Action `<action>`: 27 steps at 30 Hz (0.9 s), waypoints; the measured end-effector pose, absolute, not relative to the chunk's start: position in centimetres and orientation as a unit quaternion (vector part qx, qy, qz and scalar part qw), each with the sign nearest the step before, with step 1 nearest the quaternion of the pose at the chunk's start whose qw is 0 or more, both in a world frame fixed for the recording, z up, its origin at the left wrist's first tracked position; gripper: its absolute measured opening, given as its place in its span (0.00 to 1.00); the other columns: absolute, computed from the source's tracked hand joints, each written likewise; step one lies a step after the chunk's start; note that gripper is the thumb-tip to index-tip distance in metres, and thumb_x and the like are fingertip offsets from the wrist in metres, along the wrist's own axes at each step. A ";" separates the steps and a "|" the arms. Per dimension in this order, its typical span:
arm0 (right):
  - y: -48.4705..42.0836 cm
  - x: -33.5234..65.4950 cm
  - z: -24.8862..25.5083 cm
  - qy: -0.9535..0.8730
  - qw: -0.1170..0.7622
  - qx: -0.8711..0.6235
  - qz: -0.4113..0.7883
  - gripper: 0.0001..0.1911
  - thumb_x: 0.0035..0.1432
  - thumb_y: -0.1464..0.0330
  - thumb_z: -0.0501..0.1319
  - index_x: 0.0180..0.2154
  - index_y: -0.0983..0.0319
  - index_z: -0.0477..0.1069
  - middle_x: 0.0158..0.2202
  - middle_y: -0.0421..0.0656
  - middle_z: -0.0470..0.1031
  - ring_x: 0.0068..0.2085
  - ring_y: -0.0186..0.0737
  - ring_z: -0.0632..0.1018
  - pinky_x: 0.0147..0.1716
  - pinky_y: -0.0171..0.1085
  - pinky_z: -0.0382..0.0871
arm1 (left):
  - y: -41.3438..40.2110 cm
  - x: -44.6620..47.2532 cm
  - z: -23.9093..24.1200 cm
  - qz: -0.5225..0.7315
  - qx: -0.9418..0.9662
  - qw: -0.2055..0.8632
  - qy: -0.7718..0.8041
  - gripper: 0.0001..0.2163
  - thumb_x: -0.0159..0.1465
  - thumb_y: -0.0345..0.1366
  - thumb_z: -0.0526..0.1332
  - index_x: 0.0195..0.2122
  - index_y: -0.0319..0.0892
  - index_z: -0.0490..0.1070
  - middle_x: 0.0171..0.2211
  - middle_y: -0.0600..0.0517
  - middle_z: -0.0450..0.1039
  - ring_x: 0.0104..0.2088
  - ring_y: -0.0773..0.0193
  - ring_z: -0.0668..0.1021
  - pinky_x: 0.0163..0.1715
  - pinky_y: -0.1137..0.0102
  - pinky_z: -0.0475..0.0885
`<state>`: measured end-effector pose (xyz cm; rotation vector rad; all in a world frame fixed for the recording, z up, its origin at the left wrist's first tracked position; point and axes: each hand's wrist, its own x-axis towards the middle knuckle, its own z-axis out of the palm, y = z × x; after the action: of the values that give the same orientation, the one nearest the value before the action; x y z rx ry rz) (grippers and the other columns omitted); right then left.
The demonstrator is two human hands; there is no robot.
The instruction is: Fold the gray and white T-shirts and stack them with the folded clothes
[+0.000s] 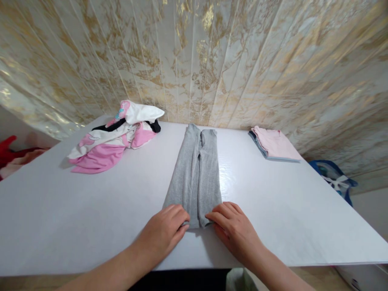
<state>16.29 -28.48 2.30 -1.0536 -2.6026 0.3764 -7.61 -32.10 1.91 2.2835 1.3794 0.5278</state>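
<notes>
A grey knit garment (194,173) lies lengthwise on the white table, its two long sides folded in to meet along a middle seam. Whether it is a top or trousers I cannot tell. My left hand (168,226) pinches the near left corner, thumb below and fingers on top. At the near right corner, my right hand (232,224) grips the cloth between thumb and fingers. The near edge lifts slightly where I hold it.
A loose heap of pink, white and black clothes (112,137) sits at the back left of the white table (91,218). Folded clothes (274,143), pink on top, are stacked at the back right. A gold-patterned curtain (194,60) hangs behind. A blue-rimmed container (335,178) stands off the right edge.
</notes>
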 end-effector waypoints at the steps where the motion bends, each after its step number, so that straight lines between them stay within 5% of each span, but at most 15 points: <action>1: -28.7 16.6 2.6 -0.907 0.145 -0.371 0.137 0.11 0.61 0.74 0.58 0.44 0.56 0.73 0.37 0.43 0.73 0.41 0.41 0.73 0.44 0.42 0.65 | -32.1 -7.5 2.3 0.190 0.819 0.224 0.492 0.04 0.66 0.34 0.56 0.37 0.44 0.69 0.35 0.52 0.71 0.37 0.62 0.73 0.37 0.69 0.67; 10: -24.9 13.1 4.6 -0.839 0.111 -0.508 0.163 0.05 0.63 0.69 0.56 0.34 0.59 0.69 0.32 0.39 0.72 0.32 0.34 0.73 0.30 0.33 0.61 | -23.5 -5.8 5.4 0.139 0.793 0.165 0.570 0.07 0.66 0.35 0.56 0.31 0.43 0.69 0.32 0.51 0.73 0.33 0.60 0.75 0.34 0.69 0.66; 18: -23.2 9.8 3.2 -0.810 0.025 -0.577 0.100 0.07 0.62 0.64 0.56 0.38 0.60 0.67 0.37 0.45 0.77 0.36 0.43 0.78 0.28 0.35 0.59 | -21.1 -4.6 3.2 0.072 0.747 0.099 0.654 0.06 0.64 0.34 0.55 0.38 0.41 0.69 0.34 0.46 0.77 0.35 0.54 0.79 0.32 0.67 0.66; 27: -22.9 10.4 4.0 -0.788 0.047 -0.598 0.135 0.05 0.61 0.66 0.55 0.34 0.58 0.67 0.31 0.40 0.77 0.32 0.38 0.76 0.26 0.34 0.52 | -20.1 -4.8 3.4 0.207 0.693 0.243 0.646 0.05 0.62 0.33 0.55 0.31 0.42 0.69 0.29 0.53 0.75 0.30 0.63 0.76 0.29 0.72 0.65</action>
<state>10.45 -22.87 4.02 -1.8249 -2.4046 0.4132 -4.76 -20.10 3.36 1.8934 1.7660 0.5651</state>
